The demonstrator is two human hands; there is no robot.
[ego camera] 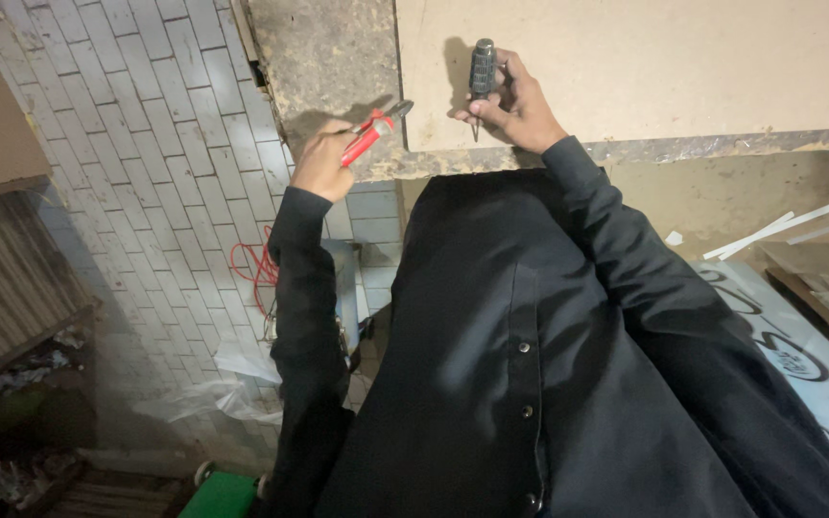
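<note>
My left hand [321, 165] is closed around red-handled pliers [372, 129], whose metal jaws point up and right toward the edge of a bare wooden board [645, 67]. My right hand [513, 104] grips a screwdriver [481, 75] by its dark handle. It stands upright with the thin tip pointing down against the board's face. Both arms are in black sleeves, and my dark buttoned jacket fills the lower middle of the view.
A rough concrete slab [323, 58] sits beside the board. White tiled floor [165, 144] lies to the left with red wire [256, 264] and clear plastic wrap [213, 398]. White strips [789, 225] and a printed sheet [817, 374] lie at right. A corrugated panel [2, 278] stands at left.
</note>
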